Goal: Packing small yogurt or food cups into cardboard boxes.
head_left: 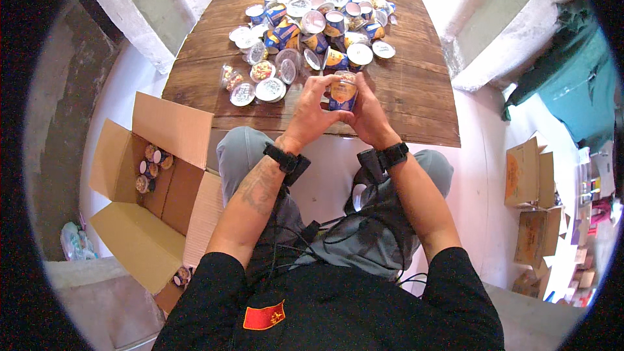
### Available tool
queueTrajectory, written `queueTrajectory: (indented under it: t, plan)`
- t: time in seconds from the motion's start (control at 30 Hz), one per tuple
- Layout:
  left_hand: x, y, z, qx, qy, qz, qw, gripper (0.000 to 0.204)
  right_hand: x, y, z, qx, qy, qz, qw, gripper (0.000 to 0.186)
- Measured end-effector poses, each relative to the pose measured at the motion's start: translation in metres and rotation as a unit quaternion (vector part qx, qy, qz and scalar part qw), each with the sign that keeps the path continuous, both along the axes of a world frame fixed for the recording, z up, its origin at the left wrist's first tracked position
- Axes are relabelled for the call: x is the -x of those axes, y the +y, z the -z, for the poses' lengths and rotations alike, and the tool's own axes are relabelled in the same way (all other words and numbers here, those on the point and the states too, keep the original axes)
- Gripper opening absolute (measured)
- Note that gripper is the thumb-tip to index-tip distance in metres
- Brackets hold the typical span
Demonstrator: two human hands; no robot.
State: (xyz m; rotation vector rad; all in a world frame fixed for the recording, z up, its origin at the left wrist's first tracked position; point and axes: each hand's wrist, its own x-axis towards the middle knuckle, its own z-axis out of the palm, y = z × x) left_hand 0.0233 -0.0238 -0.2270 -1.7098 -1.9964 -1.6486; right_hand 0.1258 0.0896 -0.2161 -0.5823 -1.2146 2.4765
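Between both hands I hold a small snack cup [343,94], blue and yellow on its side, just above the near edge of the wooden table [416,91]. My left hand [315,109] curls its fingers and thumb round the cup's left side. From the right, my right hand [372,114] closes on it. Beyond the hands lies a heap of similar cups [285,34], tumbled on their sides and upside down, with white lids and bases showing. Nearest my left hand are a white round lid [270,90] and a clear cup of colourful pieces [262,70].
An open cardboard box [172,198] stands on the floor at my left, several cups [149,168] inside it. More cardboard boxes [530,172] stand at the far right, below a dark green cloth [565,84]. A plastic bag [77,242] lies at the far left. Cables [331,227] hang across my lap.
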Motion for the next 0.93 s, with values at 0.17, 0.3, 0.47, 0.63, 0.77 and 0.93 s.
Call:
queueTrajectory:
  t: [0.17, 0.3, 0.47, 0.63, 0.77, 0.93]
  plan:
    - [0.002, 0.004, 0.007, -0.014, 0.007, -0.008, 1.000, 0.077, 0.004, 0.005, 0.014, -0.019, 0.025, -0.010, 0.999, 0.056]
    - [0.004, 0.005, 0.009, -0.027, -0.061, 0.033, 0.997, 0.072, 0.002, 0.003, 0.000, 0.014, 0.045, -0.034, 0.998, 0.055]
    - [-0.001, 0.004, 0.007, -0.004, -0.053, 0.026, 0.998, 0.071, -0.002, -0.008, -0.007, 0.017, 0.020, -0.002, 1.000, 0.053]
    - [0.000, 0.009, 0.019, -0.046, -0.025, 0.006, 0.999, 0.071, 0.005, -0.001, 0.010, -0.029, 0.024, 0.002, 0.999, 0.051]
    - [0.001, 0.009, 0.021, -0.042, -0.043, 0.004, 0.998, 0.071, 0.006, -0.001, 0.011, -0.071, 0.030, 0.001, 0.997, 0.054]
    - [0.002, 0.010, 0.022, -0.031, -0.188, 0.067, 0.979, 0.079, 0.003, -0.004, 0.001, 0.038, 0.090, -0.014, 0.995, 0.064]
